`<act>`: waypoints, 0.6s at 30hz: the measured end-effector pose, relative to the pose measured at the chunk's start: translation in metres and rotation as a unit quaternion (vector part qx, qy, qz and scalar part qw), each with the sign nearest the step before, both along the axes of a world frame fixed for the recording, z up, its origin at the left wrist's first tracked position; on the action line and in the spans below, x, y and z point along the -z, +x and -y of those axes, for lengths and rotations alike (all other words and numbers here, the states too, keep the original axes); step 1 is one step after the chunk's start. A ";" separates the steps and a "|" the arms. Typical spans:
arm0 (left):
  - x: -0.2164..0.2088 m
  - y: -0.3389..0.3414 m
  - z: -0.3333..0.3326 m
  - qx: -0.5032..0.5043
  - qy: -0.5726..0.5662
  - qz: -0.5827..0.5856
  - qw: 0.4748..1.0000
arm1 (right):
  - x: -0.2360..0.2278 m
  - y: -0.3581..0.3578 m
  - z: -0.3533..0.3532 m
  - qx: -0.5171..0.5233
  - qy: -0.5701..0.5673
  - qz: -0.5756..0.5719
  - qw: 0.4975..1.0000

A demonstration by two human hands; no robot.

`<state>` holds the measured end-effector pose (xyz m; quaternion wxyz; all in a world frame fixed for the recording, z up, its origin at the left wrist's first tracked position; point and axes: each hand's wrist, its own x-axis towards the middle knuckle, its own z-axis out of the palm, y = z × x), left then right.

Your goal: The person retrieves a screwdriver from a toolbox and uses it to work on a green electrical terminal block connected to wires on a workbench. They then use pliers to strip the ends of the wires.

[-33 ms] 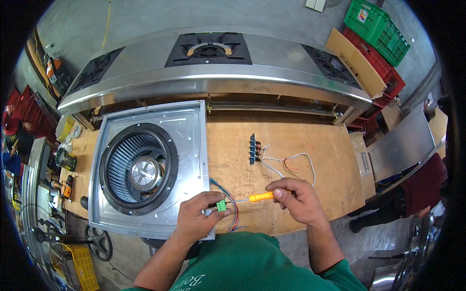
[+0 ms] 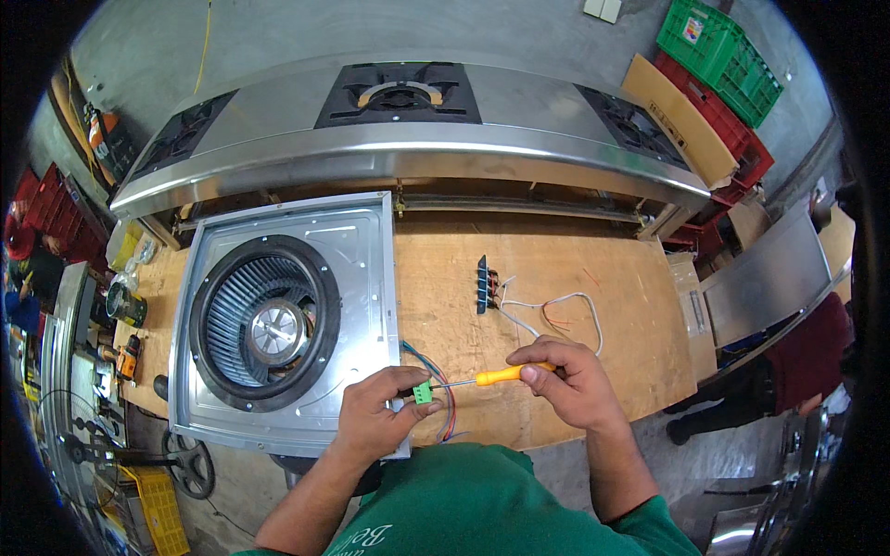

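My left hand (image 2: 385, 408) pinches a small green terminal block (image 2: 424, 393) between thumb and fingers, just in front of the metal fan housing's right edge. In my right hand (image 2: 570, 382) is a screwdriver with a yellow handle (image 2: 501, 374). Its thin shaft (image 2: 454, 384) points left, with the tip at the terminal block; whether it sits in a screw is too small to tell. Red, blue and dark wires (image 2: 451, 408) run from the housing down behind the block. A black terminal strip (image 2: 482, 284) with a white cable (image 2: 579, 296) lies farther back on the wooden table.
The square metal housing (image 2: 366, 278) with a round fan (image 2: 264, 322) covers the table's left part. Behind stands a long steel stove (image 2: 538, 111). Crates (image 2: 718, 56) are stacked at the back right. An orange drill (image 2: 130, 357) lies far left. Other people are partly visible at both sides.
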<state>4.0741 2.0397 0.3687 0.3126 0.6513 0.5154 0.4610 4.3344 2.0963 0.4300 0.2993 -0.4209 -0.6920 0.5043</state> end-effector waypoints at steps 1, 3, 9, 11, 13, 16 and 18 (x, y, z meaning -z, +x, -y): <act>0.000 0.001 -0.001 0.003 -0.002 -0.005 1.000 | 0.006 0.000 -0.004 -0.024 0.096 -0.010 0.995; 0.002 0.001 -0.001 0.001 -0.011 0.013 1.000 | 0.013 0.000 -0.006 -0.041 0.190 -0.040 0.980; 0.003 -0.002 -0.006 0.013 0.002 0.006 1.000 | -0.006 0.001 -0.004 0.021 -0.129 -0.006 0.991; 0.002 -0.002 -0.006 0.008 -0.002 0.005 1.000 | 0.001 0.001 -0.004 0.020 -0.116 0.000 0.993; -0.001 -0.001 -0.005 -0.001 -0.012 0.010 1.000 | 0.017 -0.001 -0.007 -0.015 0.061 -0.081 0.995; 0.000 -0.001 -0.006 0.014 -0.018 0.014 1.000 | 0.016 -0.001 0.000 -0.002 0.039 -0.127 0.991; -0.001 -0.002 -0.005 0.020 0.005 0.008 1.000 | 0.009 -0.001 0.000 0.025 -0.086 -0.092 0.992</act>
